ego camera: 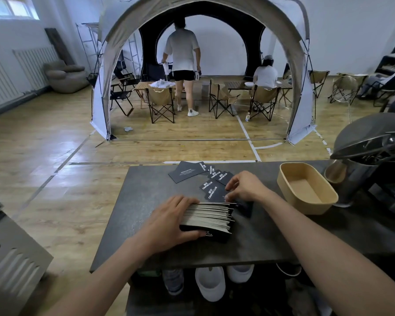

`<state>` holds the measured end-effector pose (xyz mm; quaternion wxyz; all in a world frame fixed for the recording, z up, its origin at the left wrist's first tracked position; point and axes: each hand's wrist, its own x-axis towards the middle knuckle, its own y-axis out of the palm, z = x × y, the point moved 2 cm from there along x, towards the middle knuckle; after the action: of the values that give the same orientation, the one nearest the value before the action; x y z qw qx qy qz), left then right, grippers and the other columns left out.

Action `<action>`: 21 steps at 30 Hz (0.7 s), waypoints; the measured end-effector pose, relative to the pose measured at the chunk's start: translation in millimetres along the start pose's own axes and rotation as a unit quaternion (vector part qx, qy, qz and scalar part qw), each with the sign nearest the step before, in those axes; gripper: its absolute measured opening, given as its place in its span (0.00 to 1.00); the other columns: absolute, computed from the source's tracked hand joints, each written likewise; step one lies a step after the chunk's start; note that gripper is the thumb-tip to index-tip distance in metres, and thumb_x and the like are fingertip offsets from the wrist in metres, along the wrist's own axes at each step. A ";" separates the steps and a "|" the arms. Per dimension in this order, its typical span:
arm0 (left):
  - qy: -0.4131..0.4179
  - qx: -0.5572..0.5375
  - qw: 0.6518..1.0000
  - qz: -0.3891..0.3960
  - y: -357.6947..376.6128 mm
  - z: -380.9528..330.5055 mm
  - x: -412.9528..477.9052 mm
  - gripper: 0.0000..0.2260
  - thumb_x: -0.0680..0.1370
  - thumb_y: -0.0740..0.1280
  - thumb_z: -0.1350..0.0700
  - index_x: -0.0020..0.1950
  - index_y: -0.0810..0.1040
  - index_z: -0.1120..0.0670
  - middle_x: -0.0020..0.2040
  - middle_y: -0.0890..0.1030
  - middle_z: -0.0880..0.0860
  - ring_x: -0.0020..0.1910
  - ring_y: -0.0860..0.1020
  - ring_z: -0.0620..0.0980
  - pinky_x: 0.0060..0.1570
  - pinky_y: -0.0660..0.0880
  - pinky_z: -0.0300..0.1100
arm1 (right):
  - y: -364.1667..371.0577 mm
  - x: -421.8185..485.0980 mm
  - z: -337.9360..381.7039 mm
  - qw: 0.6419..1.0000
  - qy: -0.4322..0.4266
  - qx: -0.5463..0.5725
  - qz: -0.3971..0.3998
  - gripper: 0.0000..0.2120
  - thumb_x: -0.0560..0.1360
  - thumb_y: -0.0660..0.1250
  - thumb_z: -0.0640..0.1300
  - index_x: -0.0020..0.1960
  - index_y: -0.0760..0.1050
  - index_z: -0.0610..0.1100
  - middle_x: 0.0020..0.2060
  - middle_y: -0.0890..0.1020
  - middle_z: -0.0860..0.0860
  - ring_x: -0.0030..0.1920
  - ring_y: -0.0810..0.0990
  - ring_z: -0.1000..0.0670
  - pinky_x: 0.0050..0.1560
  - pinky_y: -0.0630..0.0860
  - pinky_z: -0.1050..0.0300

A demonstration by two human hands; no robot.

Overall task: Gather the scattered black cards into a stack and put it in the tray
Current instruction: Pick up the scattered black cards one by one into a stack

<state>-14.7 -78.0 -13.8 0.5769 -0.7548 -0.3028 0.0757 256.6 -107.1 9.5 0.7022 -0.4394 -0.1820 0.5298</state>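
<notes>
The left fingers [183, 200] curl over the far side of the stack [209, 216] with the thumb on its near edge, so the left hand [169, 221] grips the stack on edge on the dark worktop [146, 190]. The right fingers [232, 183] are bent and pinch the nearest loose cards [211, 190] at the stack's far right corner, the right hand [246, 187] arched above them. More black cards fan out beyond. The wooden tray [283, 179] sits just right of the right hand, beside a coffee machine [374, 156].
</notes>
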 end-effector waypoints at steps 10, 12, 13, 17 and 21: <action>0.025 -0.034 0.998 -0.047 -4.0 -3.5 -1.9 0.48 0.69 0.71 0.28 0.80 0.53 0.45 0.82 0.41 0.44 0.80 0.53 0.45 0.72 0.63 0.43 | -4.5 -17.6 23.6 0.979 -0.017 0.193 0.069 0.06 0.72 0.77 0.46 0.48 0.87 0.47 0.45 0.88 0.47 0.44 0.83 0.53 0.52 0.80 0.55; 0.030 -0.044 0.998 -0.042 -4.3 -2.6 -1.8 0.51 0.69 0.72 0.30 0.82 0.48 0.45 0.83 0.45 0.44 0.79 0.53 0.41 0.72 0.63 0.41 | 15.4 -22.4 27.4 0.987 -0.040 0.109 0.115 0.04 0.70 0.78 0.50 0.44 0.88 0.53 0.42 0.88 0.48 0.41 0.82 0.53 0.49 0.81 0.50; 0.032 -0.043 0.998 -0.027 -4.5 -3.0 -1.7 0.48 0.70 0.71 0.30 0.81 0.50 0.43 0.82 0.52 0.43 0.77 0.58 0.38 0.72 0.66 0.42 | 20.0 -21.7 28.7 0.989 -0.049 0.089 0.107 0.04 0.69 0.79 0.52 0.42 0.88 0.54 0.39 0.88 0.50 0.39 0.82 0.53 0.46 0.82 0.49; 0.011 -0.022 1.000 0.001 -3.7 -2.2 -1.0 0.36 0.70 0.68 0.28 0.73 0.62 0.39 0.68 0.70 0.39 0.65 0.68 0.36 0.67 0.70 0.42 | 3.2 -9.1 25.0 0.997 -0.033 0.030 -0.067 0.08 0.67 0.80 0.51 0.42 0.88 0.49 0.38 0.88 0.52 0.40 0.84 0.54 0.48 0.82 0.54; -0.006 -0.021 1.000 0.006 -1.6 1.1 1.3 0.36 0.68 0.67 0.25 0.71 0.65 0.40 0.64 0.71 0.39 0.61 0.70 0.38 0.64 0.72 0.41 | 15.0 -11.9 25.5 0.987 -0.026 -0.153 -0.032 0.20 0.63 0.80 0.62 0.47 0.86 0.50 0.42 0.87 0.53 0.45 0.85 0.50 0.50 0.83 0.52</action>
<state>-14.8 -76.2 -12.4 0.5586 -0.7680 -0.3036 0.0772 225.1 -106.2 13.8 0.6384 -0.5217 -0.2932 0.4840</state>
